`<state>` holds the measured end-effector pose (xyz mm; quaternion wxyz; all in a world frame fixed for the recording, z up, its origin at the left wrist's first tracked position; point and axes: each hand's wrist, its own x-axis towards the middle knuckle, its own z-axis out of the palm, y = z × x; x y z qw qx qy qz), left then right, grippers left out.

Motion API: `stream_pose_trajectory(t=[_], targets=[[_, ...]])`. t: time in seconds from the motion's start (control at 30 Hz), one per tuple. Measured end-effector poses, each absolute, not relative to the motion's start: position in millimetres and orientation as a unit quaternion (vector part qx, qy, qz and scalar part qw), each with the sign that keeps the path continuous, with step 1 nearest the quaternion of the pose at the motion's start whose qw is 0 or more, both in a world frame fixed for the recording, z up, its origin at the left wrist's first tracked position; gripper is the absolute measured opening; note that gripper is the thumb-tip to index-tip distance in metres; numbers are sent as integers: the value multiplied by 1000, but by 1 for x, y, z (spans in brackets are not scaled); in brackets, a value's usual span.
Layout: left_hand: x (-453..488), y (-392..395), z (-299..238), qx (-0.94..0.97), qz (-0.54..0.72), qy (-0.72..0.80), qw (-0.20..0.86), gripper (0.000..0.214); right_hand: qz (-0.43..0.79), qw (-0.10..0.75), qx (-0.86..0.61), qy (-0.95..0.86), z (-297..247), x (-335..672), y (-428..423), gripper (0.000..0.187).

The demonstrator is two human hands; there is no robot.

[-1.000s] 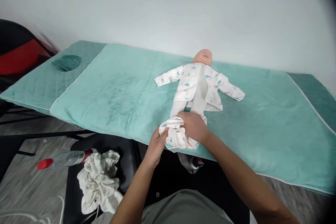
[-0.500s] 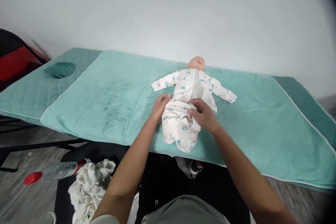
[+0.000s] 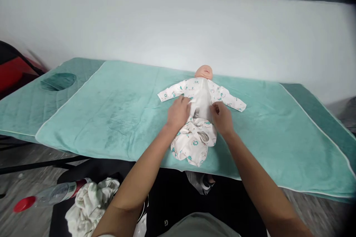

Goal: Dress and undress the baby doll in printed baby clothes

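Note:
A baby doll (image 3: 204, 71) lies face up on a teal-covered massage bed (image 3: 116, 111), head towards the wall. It wears a white printed baby shirt (image 3: 191, 87), front open over a pale torso, sleeves spread wide. My left hand (image 3: 178, 113) is closed on the shirt's lower edge at the left of the torso. On the other side, my right hand (image 3: 223, 118) pinches the shirt's right edge, its fingers curled. Matching printed trousers (image 3: 191, 144) lie bunched over the doll's lower body, just below both hands.
A white wall (image 3: 172, 29) runs along the bed's far side. At the bed's left end is a face hole (image 3: 59, 81). Below the near edge, a red-capped bottle (image 3: 52, 194) and crumpled white cloth (image 3: 91, 202) lie on a black seat. A red and black chair (image 3: 13, 68) stands far left.
Both hands have moved up from the trousers to the sides of the shirt. The shirt front is now drawn in around the torso, and the trouser waist sits lower. The view has tilted upward slightly.

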<state>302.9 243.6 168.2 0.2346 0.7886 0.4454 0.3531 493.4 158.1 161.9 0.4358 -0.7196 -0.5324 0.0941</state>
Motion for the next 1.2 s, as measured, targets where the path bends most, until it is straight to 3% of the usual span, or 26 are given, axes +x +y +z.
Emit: stream_pose_trajectory(t=[0.1, 0.17, 0.23, 0.3, 0.4, 0.53, 0.63, 0.77, 0.83, 1.0, 1.2], targets=[[274, 268, 154, 582, 488, 517, 395, 13, 120, 571, -707, -399, 160, 538, 150, 25], [251, 283, 141, 431, 520, 545, 497, 11, 136, 614, -723, -287, 150, 573, 132, 28], [234, 288, 132, 394, 537, 549, 505, 13, 129, 565, -777, -247, 136, 599, 111, 27], [227, 282, 129, 436, 548, 538, 469, 21, 46, 497, -820, -280, 124, 607, 92, 28], [230, 264, 136, 544, 466, 473, 513, 27, -32, 480, -785, -391, 122, 584, 84, 30], [236, 247, 152, 644, 263, 349, 627, 28, 209, 466, -664, -546, 143, 528, 101, 26], [230, 245, 154, 672, 205, 326, 633, 29, 382, 397, -595, -586, 154, 506, 113, 31], [220, 244, 146, 638, 200, 358, 652, 40, 463, 356, -562, -586, 156, 504, 114, 40], [219, 242, 147, 632, 206, 369, 649, 42, 461, 344, -570, -587, 157, 506, 112, 42], [227, 238, 178, 744, 111, 309, 582, 20, 454, 253, -548, -655, 175, 496, 108, 34], [239, 232, 217, 857, -21, 243, 454, 15, 302, 198, -473, -804, 199, 479, 119, 19]])
